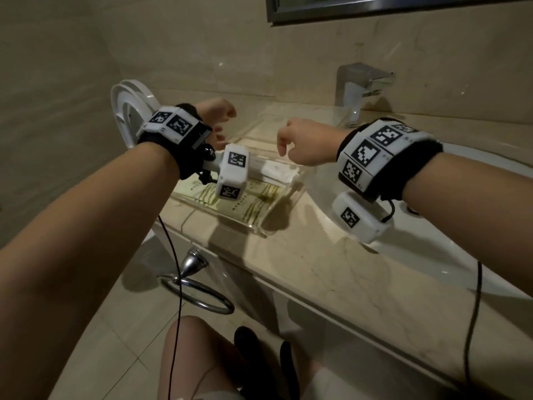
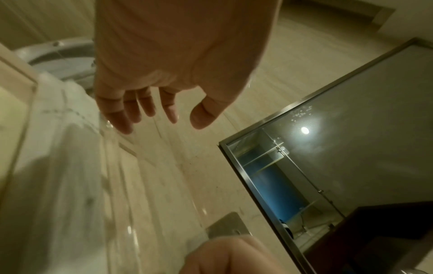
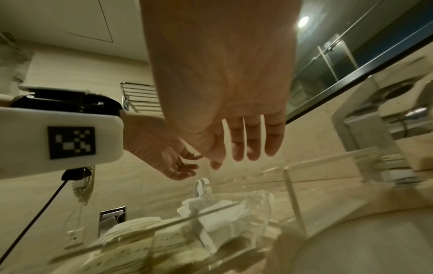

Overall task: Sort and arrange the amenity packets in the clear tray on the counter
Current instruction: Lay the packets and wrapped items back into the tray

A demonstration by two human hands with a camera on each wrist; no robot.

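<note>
A clear acrylic tray [image 1: 284, 203] sits on the marble counter, left of the basin. Inside lie cream packets with green stripes [image 1: 253, 207] at the near end and a white packet [image 1: 278, 171] behind them. In the right wrist view the tray's wall [image 3: 294, 196] shows crumpled white packets [image 3: 222, 216] and cream ones [image 3: 131, 248] behind it. My left hand [image 1: 222, 125] hovers over the tray's far left; its fingers [image 2: 131, 115] hang relaxed and hold nothing. My right hand [image 1: 285, 142] hovers over the tray's far right, its fingers [image 3: 253, 146] straight and empty. The two hands are apart.
A chrome faucet [image 1: 360, 90] stands behind the white basin [image 1: 476, 215] to the right. A towel ring [image 1: 202, 295] hangs below the counter's front edge [image 1: 317, 298]. A raised toilet lid [image 1: 129, 111] is at the left. A framed mirror [image 2: 351, 129] is on the wall.
</note>
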